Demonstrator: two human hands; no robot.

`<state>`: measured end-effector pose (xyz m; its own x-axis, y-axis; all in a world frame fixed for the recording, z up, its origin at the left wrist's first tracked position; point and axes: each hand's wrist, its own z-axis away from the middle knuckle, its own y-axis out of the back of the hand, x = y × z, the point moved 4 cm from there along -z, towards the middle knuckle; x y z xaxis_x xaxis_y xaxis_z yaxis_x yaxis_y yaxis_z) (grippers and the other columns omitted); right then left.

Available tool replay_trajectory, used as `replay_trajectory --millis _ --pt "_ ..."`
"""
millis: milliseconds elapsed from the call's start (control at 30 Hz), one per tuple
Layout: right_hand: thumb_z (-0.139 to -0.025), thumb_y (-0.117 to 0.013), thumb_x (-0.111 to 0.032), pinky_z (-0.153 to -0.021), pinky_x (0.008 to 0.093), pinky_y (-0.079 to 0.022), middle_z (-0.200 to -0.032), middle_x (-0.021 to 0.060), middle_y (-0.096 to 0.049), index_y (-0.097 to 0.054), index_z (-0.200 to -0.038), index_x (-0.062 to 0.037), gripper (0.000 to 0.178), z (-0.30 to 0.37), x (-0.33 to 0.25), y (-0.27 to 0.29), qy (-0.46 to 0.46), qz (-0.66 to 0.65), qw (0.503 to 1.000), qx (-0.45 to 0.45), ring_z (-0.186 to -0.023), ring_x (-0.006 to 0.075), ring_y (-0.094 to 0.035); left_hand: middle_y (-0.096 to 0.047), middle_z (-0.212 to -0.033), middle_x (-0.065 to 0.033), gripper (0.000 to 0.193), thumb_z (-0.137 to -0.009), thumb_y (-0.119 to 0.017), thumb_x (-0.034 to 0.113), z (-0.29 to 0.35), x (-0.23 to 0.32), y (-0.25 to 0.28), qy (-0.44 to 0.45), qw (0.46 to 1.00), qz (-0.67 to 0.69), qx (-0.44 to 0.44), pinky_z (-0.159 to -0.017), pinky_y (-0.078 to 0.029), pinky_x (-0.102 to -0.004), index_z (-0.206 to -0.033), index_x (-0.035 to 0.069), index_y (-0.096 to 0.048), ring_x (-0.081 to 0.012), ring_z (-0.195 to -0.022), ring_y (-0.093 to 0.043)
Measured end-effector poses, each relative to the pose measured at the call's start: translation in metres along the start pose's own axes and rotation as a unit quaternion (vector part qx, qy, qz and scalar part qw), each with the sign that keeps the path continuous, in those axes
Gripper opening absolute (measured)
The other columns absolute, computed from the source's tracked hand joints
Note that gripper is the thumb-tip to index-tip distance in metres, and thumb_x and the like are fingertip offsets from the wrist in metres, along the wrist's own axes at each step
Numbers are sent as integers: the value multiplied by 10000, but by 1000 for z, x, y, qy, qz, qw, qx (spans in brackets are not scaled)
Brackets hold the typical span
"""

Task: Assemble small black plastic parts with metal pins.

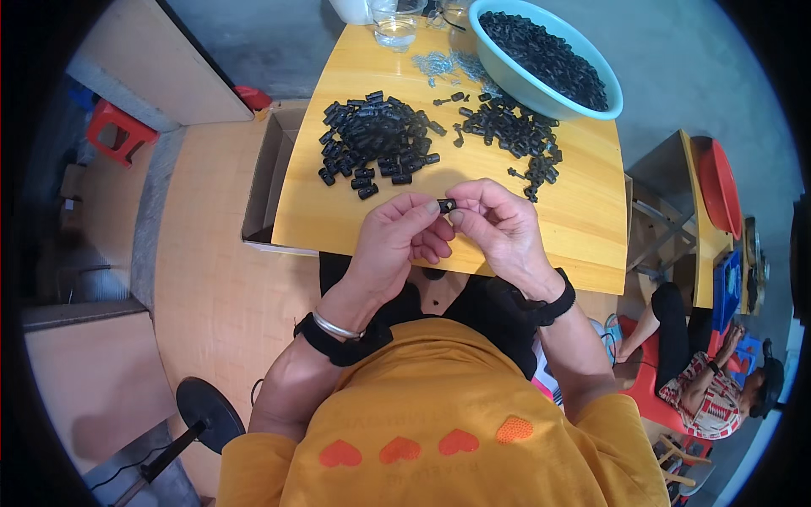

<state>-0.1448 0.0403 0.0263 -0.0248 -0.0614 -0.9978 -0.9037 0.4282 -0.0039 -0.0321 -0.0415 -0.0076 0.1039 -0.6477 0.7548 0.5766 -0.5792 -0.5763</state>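
Between my two hands, just above the table's near edge, is a small black cylindrical plastic part (447, 205). My left hand (400, 234) pinches it between thumb and forefinger, the other fingers curled. From the other side the thumb and forefinger of my right hand (498, 224) close on its right end. Beyond my left hand lies a heap of like black cylindrical parts (378, 135). Farther right is a looser pile of smaller black pieces (511, 135), some with thin stems. Fine details of the held part are hidden by my fingertips.
On the yellow wooden table (583, 198), a light blue basin (615, 89) full of black pieces stands at the far right. Small silvery metal pieces (435, 64) lie beside it, near a clear glass (394, 29). A cardboard box (269, 182) adjoins the table's left side. Another person (705, 384) sits at right.
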Motion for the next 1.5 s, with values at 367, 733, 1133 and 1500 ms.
replay_trajectory --millis 367,733,1133,1500 --pt "-850 -527 18 -658 213 -455 -814 26 -580 -554 -995 20 148 0 -9 -5 4 62 997 -53 -735 67 -545 -626 -756 -63 142 -851 -574 86 9 5 -7 -40 998 -38 11 -538 -482 -212 -967 6 -574 -118 -614 -601" --pt "-828 -556 -30 -586 248 -443 -667 25 -560 -555 -834 -13 19 -42 -13 16 -58 193 977 -69 -620 86 -524 -603 -766 -71 83 -875 -527 74 -18 -5 10 -57 994 -95 -15 -551 -472 -218 -935 18 -541 -119 -614 -583" --pt "-726 -531 -75 -688 421 -475 -777 177 -629 -650 -812 -61 147 -184 11 58 76 612 787 13 -752 354 -601 -579 -767 -57 82 -891 -493 44 -28 -26 18 -117 984 -117 -61 -563 -453 -217 -960 2 -507 -95 -616 -547" --pt "-765 -517 -71 -789 406 -445 -909 183 -590 -627 -880 -49 161 -225 40 55 18 653 757 -19 -879 359 -558 -576 -767 -17 92 -894 -526 94 -27 -24 21 -126 980 -127 -90 -588 -470 -212 -933 11 -517 -74 -650 -559"
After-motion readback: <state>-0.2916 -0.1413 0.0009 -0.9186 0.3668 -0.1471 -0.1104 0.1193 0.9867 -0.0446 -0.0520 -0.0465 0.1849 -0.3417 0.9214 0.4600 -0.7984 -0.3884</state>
